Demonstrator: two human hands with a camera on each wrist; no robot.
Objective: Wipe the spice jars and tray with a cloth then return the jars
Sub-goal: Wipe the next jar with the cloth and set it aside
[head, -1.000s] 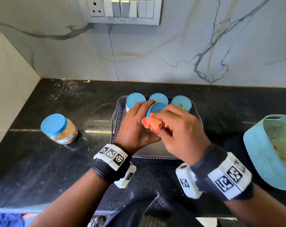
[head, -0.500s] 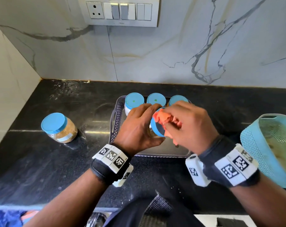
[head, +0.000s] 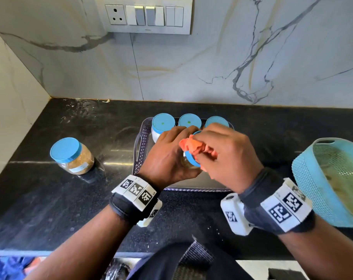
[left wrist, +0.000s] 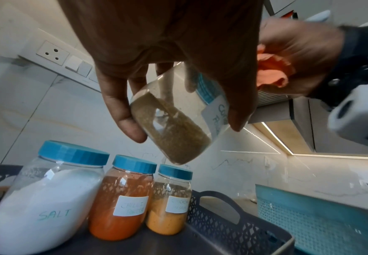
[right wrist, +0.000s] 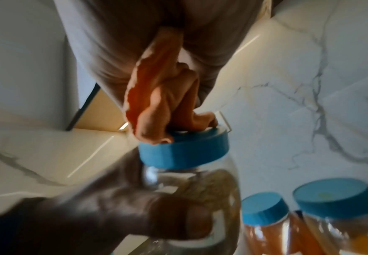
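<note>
1. The head view looks down and forward over both hands at the black counter [head: 50, 199] and marble wall.
2. The left wrist view sits close under the left hand [left wrist: 167, 43], looking up past the tilted jar [left wrist: 174, 127].
3. The right wrist view, blurred, shares that jar [right wrist: 191, 181] and the orange cloth [right wrist: 156, 103].

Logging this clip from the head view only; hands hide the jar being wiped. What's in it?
Observer: Left wrist view: the left hand grips a tilted spice jar of brownish powder.
Operator: Where does the cloth touch?
Observer: Right wrist view: the right hand presses the orange cloth onto the blue lid's top.
Operator: The other three?
Observer: Upright in the tray: salt jar, chilli powder jar, third jar with yellow-orange powder.
</note>
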